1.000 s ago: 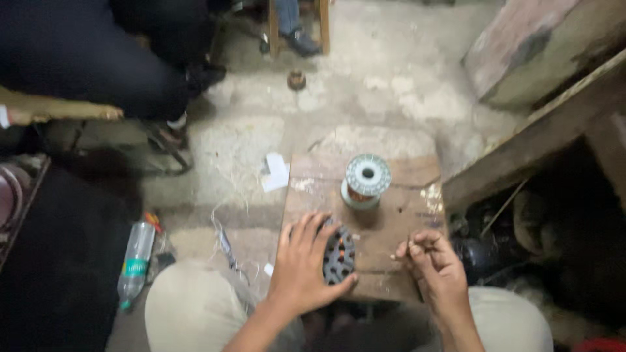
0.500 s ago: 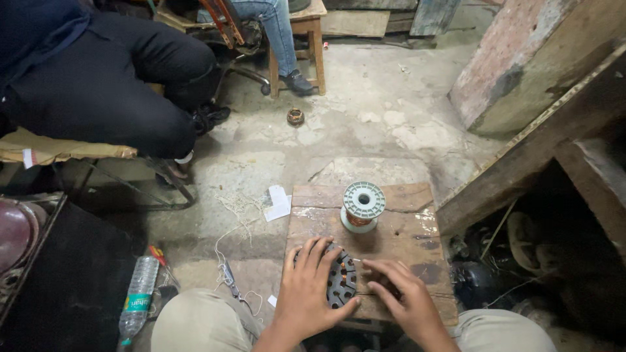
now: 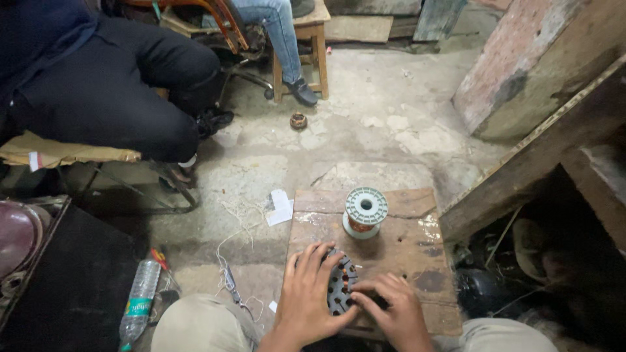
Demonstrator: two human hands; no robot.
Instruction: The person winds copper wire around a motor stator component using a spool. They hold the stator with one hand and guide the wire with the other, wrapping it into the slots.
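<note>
Both hands were down on a round metal motor core (image 3: 340, 287), the kind with slots around the rim and bits of copper showing. It sat on the near end of a worn wooden board (image 3: 404, 251) right in front of the person's knees. The left hand (image 3: 308, 294) lay flat over the left side of the core, fingers spread and pressing on it rather than wrapped around it. The right hand (image 3: 394, 311) was curled in from the right with its fingertips touching the core's edge; couldn't tell if it was pinching anything, too small to see.

Further out on the same board stood a pale green plastic spool (image 3: 364, 212) with copper wire wound on it, upright and well apart from the hands. Left of the board, a scrap of white paper (image 3: 280, 208) and some loose string (image 3: 231, 251) lay on the concrete floor, and a plastic water bottle (image 3: 138, 303) lay at the near left. Someone in dark trousers (image 3: 124, 91) sat at the far left.
</note>
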